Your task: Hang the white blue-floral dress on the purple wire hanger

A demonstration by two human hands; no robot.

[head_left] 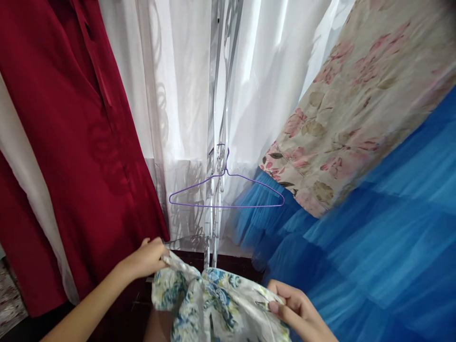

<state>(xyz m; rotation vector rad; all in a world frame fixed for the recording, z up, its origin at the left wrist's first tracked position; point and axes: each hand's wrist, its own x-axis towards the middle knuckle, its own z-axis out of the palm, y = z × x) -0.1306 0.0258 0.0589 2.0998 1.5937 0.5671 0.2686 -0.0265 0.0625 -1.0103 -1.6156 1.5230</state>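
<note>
My left hand (149, 259) grips one upper edge of a white garment with a blue and yellow floral print (221, 299). On the opposite side, my right hand (294, 304) pinches the same garment between thumb and fingers. The cloth is stretched between both hands and sags in folds; its lower part runs out of view. Above it, apart from my hands, a purple wire hanger (228, 206) hangs bare from a white metal stand (210, 232).
A long dark red dress (81, 156) hangs at the left. To the right are a beige garment with pink flowers (342, 123) and a tiered blue tulle skirt (356, 251). White curtains (185, 85) hang behind the stand, above a dark floor (242, 266).
</note>
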